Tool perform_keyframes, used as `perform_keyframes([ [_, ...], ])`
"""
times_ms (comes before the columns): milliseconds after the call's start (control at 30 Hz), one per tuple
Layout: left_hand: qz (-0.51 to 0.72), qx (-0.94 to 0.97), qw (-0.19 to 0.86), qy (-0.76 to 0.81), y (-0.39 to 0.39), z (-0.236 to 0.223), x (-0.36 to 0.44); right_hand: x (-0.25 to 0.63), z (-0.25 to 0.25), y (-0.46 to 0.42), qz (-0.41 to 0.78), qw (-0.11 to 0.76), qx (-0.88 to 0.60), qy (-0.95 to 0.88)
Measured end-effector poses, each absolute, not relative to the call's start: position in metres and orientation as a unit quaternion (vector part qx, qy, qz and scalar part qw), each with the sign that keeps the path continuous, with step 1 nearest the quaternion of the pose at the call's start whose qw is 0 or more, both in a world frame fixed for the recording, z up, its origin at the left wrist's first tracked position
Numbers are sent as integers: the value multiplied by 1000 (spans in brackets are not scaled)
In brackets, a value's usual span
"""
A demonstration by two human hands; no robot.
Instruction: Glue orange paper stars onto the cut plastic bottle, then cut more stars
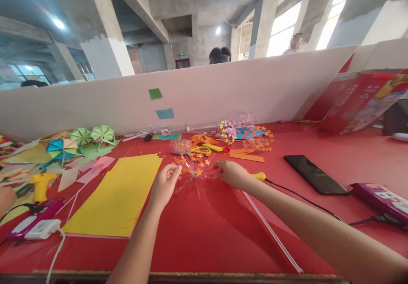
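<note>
A clear plastic piece, cut into flared strips and dotted with orange stars, lies on the red table between my hands. My left hand has thumb and forefinger pinched together at its left edge. On its right side, my right hand is loosely bent, fingers slightly apart; whether they touch the clear strips is hard to see. Just beyond are yellow-handled scissors, a cut clear bottle and orange paper strips. Partly behind my right forearm are a yellow tool handle and a translucent stick.
Yellow paper sheets lie left, near a yellow glue gun and a purple power strip. Another person's hand shows at the left edge. A phone and another power strip lie right. A white partition stands behind.
</note>
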State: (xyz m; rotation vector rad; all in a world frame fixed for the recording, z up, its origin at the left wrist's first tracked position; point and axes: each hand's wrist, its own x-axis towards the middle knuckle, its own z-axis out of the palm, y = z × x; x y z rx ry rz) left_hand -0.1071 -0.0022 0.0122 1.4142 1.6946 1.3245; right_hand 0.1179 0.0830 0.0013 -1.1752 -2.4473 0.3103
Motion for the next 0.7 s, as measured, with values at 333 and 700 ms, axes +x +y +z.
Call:
perform_keyframes([
  [333, 541, 560, -82, 622, 1, 28, -110, 156, 20, 91, 80, 174, -482, -855],
  [700, 465, 776, -84, 417, -7, 21, -48, 171, -3, 69, -5, 107, -338, -935],
])
